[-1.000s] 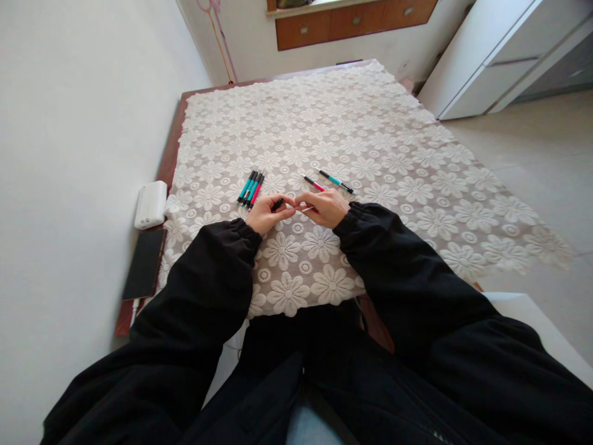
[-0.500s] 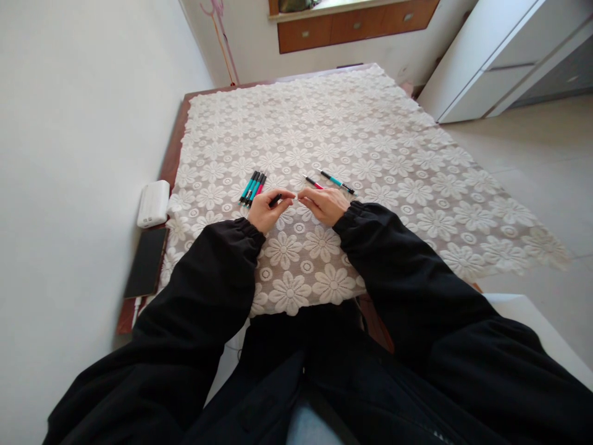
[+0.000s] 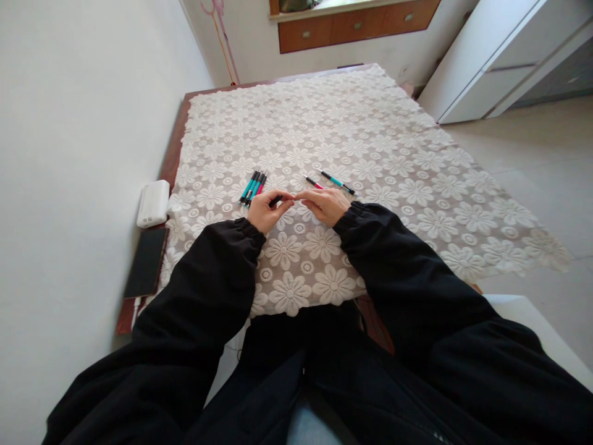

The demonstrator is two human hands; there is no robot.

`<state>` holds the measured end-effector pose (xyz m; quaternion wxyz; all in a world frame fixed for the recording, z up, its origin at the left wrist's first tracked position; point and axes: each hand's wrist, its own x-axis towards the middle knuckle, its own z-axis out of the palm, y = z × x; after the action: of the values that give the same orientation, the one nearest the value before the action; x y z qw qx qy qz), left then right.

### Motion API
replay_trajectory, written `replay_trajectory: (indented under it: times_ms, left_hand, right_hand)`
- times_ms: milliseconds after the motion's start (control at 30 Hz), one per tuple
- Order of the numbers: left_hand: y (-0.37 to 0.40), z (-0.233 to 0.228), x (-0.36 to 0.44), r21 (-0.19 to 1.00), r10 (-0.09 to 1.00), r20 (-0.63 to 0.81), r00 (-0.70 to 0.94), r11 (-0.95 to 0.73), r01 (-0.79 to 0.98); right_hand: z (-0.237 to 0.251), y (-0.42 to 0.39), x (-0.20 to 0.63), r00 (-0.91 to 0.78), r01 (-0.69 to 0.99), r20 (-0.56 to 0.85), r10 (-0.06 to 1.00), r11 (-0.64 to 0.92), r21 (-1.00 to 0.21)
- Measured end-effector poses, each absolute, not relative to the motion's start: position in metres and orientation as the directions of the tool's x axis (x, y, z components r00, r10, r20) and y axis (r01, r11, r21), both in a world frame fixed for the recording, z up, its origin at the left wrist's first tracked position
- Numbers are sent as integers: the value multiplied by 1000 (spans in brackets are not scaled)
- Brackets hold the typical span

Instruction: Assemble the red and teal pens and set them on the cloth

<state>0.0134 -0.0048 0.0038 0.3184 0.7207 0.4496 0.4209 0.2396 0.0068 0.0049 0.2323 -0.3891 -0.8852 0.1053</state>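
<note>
My left hand (image 3: 269, 210) is closed around a pen (image 3: 275, 201), whose black end shows between thumb and fingers; the rest is hidden. My right hand (image 3: 327, 205) meets it at the fingertips, thumb and forefinger drawn together at the pen's hidden end. Whatever those fingers pinch is too small to make out. Just beyond the left hand, several teal and red pens (image 3: 252, 187) with black ends lie side by side. Past my right hand lie a teal pen (image 3: 337, 182) and a red pen (image 3: 314, 182), the red one partly covered by the hand.
A white lace cloth (image 3: 290, 287) with a flower pattern covers the table. On the left edge by the wall are a white power bank or adapter (image 3: 154, 204) and a dark phone-like slab (image 3: 146, 262) with a white cable. A white cabinet (image 3: 486, 55) stands at the far right.
My right fingertips have shifted slightly left, closing the small gap to the left fingertips. The left hand and the pens on the cloth stay where they were.
</note>
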Motion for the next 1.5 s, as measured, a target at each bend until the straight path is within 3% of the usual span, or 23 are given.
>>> replay_trajectory:
  times_ms: [533, 867, 1233, 1500]
  left_hand:
    - [-4, -6, 13, 844, 905, 310, 292, -403, 355]
    - [-3, -8, 12, 798, 896, 302, 327, -425, 427]
    - [-5, -2, 11, 727, 881, 290, 374, -457, 512]
    - [-5, -6, 13, 806, 889, 278, 365, -422, 415]
  right_hand:
    - [4, 8, 238, -640, 609, 291, 711, 701, -371]
    - [4, 7, 237, -663, 604, 263, 701, 708, -365]
    - [10, 4, 235, -589, 656, 264, 764, 643, -396]
    - [4, 8, 237, -627, 600, 313, 713, 698, -390]
